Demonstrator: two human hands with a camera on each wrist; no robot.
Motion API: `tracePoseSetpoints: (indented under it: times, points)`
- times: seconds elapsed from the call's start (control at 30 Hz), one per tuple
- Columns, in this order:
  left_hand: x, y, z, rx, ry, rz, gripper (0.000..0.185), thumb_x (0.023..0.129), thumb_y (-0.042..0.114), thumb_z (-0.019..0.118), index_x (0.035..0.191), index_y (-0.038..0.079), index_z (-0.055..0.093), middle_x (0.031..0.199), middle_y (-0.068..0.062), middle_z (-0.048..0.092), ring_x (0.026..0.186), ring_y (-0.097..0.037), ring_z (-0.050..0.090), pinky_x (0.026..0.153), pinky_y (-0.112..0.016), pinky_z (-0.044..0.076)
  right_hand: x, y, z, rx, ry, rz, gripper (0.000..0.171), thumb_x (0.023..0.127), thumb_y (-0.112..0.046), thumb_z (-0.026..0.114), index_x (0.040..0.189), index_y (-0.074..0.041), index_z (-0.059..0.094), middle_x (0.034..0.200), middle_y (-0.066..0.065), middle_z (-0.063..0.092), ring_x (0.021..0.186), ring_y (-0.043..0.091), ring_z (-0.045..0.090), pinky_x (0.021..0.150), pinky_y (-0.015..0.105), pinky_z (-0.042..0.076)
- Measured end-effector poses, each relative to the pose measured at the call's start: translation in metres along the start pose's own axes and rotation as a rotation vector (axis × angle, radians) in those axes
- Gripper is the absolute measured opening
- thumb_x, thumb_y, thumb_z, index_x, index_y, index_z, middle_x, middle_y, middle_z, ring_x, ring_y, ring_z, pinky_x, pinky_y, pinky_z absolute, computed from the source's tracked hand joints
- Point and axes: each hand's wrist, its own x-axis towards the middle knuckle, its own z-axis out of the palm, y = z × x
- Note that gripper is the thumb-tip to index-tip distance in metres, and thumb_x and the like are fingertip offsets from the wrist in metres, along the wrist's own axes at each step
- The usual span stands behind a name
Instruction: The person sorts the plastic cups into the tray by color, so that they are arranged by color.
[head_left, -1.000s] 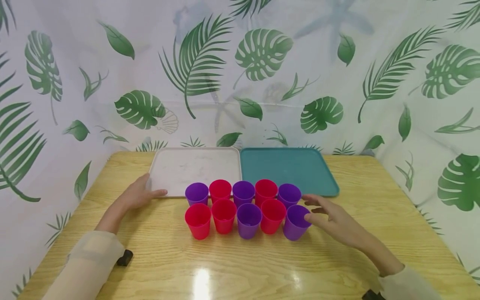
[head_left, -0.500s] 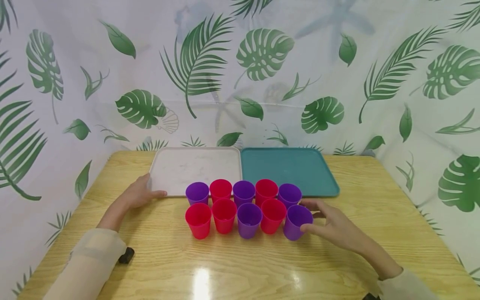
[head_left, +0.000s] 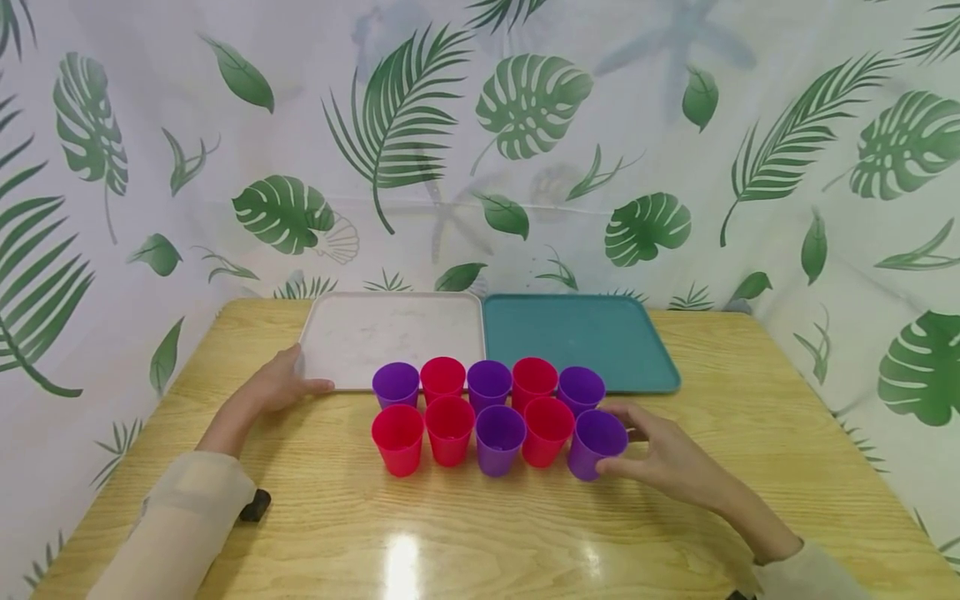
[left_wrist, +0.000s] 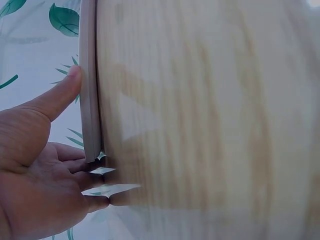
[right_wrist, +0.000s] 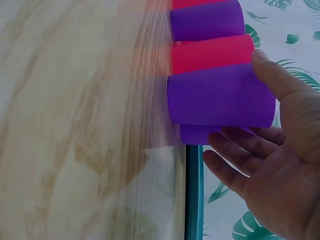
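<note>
since a second ago, the right hand (head_left: 675, 457) has closed in from a hover beside the cup block and now has its thumb and fingers (right_wrist: 235, 165) curled around the near-right purple cup (head_left: 595, 444), which still stands on the desk (head_left: 480, 533) at the right end of the front row, touching the red cup (head_left: 546, 430) next to it. the left hand (head_left: 279, 386) has not shifted; its fingers are relaxed and extended, the thumb (left_wrist: 60, 95) resting against the rim of the white tray (head_left: 393, 333) at its near-left corner, holding nothing.

ten cups stand in two rows of five, red and purple mixed, just in front of the two trays. the white tray and the teal tray (head_left: 577, 337) sit side by side at the back of the desk, edges touching, and neither carries a cup. judged from that, the work appears to be at its very beginning: one cup is grasped but not lifted, and all ten remain in the block.

no brand, label or writing can be read on the cups, the trays or the leaf-print backdrop (head_left: 480, 142). a small dark object (head_left: 255, 505) shows by the left sleeve; what it is cannot be told.
</note>
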Motion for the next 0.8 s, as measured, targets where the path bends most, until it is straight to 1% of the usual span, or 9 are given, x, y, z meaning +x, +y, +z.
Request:
tracePoseSetpoints:
  times: [0.13,0.27,0.4,0.47,0.57,0.67,0.8]
  points:
    - [0.000,0.001,-0.002,0.010,-0.009,0.002,0.107,0.096,0.037,0.074,0.157,-0.017,0.005,0.158,-0.045,0.012,0.148,-0.059,0.014,0.122,-0.064,0.014,-0.002,-0.002,-0.002,0.000,-0.005,0.007,0.057,0.091,-0.028,0.081,0.139,-0.007,0.057,0.131,0.003,0.067,0.114,0.021,0.067,0.094,0.036,0.058]
    - [0.000,0.002,-0.004,0.010,-0.015,-0.001,0.104,0.096,0.036,0.074,0.157,-0.016,0.007,0.159,-0.043,0.013,0.149,-0.058,0.013,0.122,-0.064,0.013,-0.007,-0.003,-0.007,0.026,-0.018,0.033,0.053,0.093,-0.027,0.079,0.139,-0.008,0.057,0.129,0.001,0.068,0.115,0.019,0.067,0.094,0.034,0.057]
    - [-0.001,0.001,-0.004,0.007,-0.023,-0.018,0.105,0.096,0.035,0.074,0.157,-0.016,0.006,0.160,-0.043,0.013,0.149,-0.057,0.013,0.123,-0.063,0.013,-0.010,-0.004,-0.017,0.076,-0.026,0.047,0.052,0.095,-0.022,0.078,0.138,-0.004,0.056,0.125,0.003,0.069,0.109,0.016,0.068,0.089,0.030,0.057]
    - [-0.001,0.001,-0.004,0.006,-0.025,-0.021,0.105,0.096,0.035,0.074,0.158,-0.015,0.006,0.160,-0.042,0.012,0.149,-0.057,0.013,0.123,-0.063,0.013,-0.011,-0.004,-0.023,0.099,-0.025,0.045,0.051,0.096,-0.018,0.076,0.138,-0.001,0.054,0.120,0.006,0.070,0.105,0.015,0.069,0.086,0.030,0.058]
    - [-0.002,0.002,-0.004,0.001,-0.024,-0.024,0.105,0.096,0.035,0.073,0.158,-0.014,0.004,0.161,-0.042,0.011,0.149,-0.057,0.012,0.123,-0.064,0.012,-0.012,-0.002,-0.034,0.128,-0.009,0.047,0.049,0.097,-0.013,0.074,0.138,0.004,0.052,0.116,0.011,0.070,0.101,0.014,0.070,0.082,0.029,0.060]
    - [-0.001,0.002,-0.005,0.011,-0.022,-0.033,0.106,0.097,0.037,0.073,0.158,-0.014,0.002,0.161,-0.041,0.010,0.149,-0.057,0.012,0.123,-0.063,0.012,-0.011,0.001,-0.046,0.139,0.016,0.042,0.046,0.098,-0.009,0.072,0.137,0.004,0.051,0.114,0.015,0.070,0.100,0.016,0.071,0.083,0.029,0.061]
    - [-0.001,0.004,-0.006,0.043,-0.032,-0.045,0.108,0.097,0.040,0.072,0.156,-0.017,0.001,0.160,-0.042,0.009,0.149,-0.057,0.012,0.123,-0.061,0.012,-0.006,0.004,-0.061,0.095,0.052,0.045,0.043,0.099,-0.010,0.071,0.136,0.002,0.052,0.114,0.015,0.070,0.098,0.016,0.072,0.083,0.028,0.060]
